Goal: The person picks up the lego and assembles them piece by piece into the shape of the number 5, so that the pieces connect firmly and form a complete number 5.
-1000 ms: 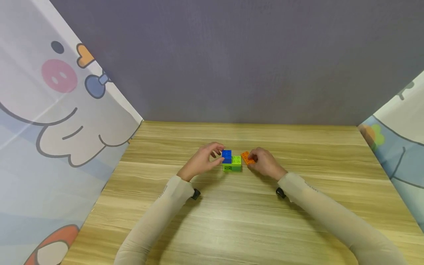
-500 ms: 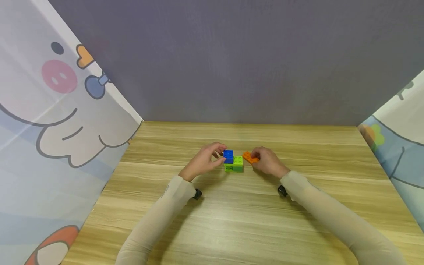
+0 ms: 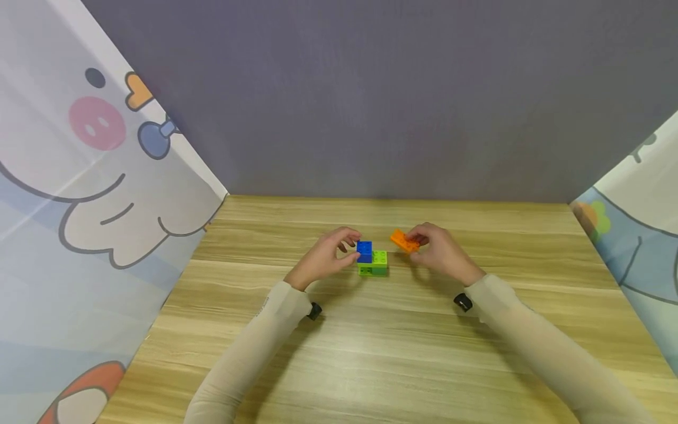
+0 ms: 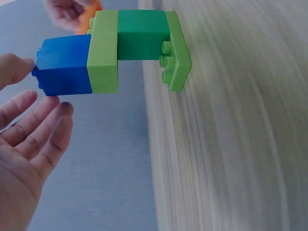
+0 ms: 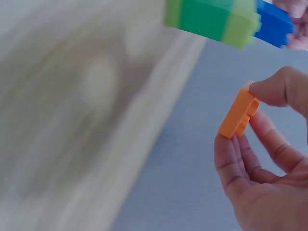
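A stack of toy building bricks stands on the wooden table. From the bottom it has a light-green plate point(image 4: 179, 53), a dark-green brick point(image 4: 143, 34), a light-green brick point(image 4: 104, 52) and a blue brick point(image 4: 65, 66). My left hand point(image 3: 324, 254) is at the blue brick's left side, fingers spread and relaxed. The thumb tip touches or nearly touches its studded end, and fingertips lie along another side; firm contact cannot be told. To the right of the stack, my right hand point(image 3: 442, 252) pinches an orange brick plate point(image 5: 236, 115) between thumb and fingers, lifted above the tabletop.
The wood-grain table point(image 3: 371, 353) extends around both forearms, with a grey wall point(image 3: 371, 100) rising behind it. Printed cartoon cloths point(image 3: 106, 235) border the left and right sides. A dark wrist camera point(image 3: 463, 302) sits on the right sleeve.
My right hand has raised the orange brick plate off the table and carried it slightly right and away. The left hand and stack have shifted only slightly.
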The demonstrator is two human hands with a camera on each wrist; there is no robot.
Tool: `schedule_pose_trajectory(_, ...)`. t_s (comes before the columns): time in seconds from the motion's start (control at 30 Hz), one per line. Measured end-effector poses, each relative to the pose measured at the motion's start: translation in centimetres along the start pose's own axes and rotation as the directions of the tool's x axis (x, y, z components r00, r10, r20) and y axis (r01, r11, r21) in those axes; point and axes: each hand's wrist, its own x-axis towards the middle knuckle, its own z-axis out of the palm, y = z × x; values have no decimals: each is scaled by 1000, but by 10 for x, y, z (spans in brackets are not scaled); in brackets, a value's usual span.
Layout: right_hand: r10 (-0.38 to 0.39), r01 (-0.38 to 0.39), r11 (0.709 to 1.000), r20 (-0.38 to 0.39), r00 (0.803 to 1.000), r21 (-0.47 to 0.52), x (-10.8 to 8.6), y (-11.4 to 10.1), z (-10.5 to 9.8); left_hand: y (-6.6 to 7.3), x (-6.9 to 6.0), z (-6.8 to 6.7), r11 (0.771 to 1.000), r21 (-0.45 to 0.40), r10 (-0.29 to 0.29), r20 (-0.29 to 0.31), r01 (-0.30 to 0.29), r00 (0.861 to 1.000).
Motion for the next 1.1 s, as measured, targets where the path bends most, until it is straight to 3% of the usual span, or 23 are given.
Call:
schedule_pose_trajectory(0.17,-93,92,996,-54,994,-15,-3,-13,-7,0,-1,-1,1000,2,6,-15,-6,1000)
schedule_pose_trajectory(0.33,-136,134,990,-68,988,-32,-2,-22,-6,1,-1,-1,1000,8,24,-36,-23,999)
schedule_pose_trajectory(0.8,-193,193,980,1,981,-35,5,-40,-3,2,1,-2,998,0,56,-43,-56,998)
schedule_pose_trajectory(1.1,-284,285,957,22,958,-50,10,-43,5,2,2,-1,998,17,68,-37,-67,997)
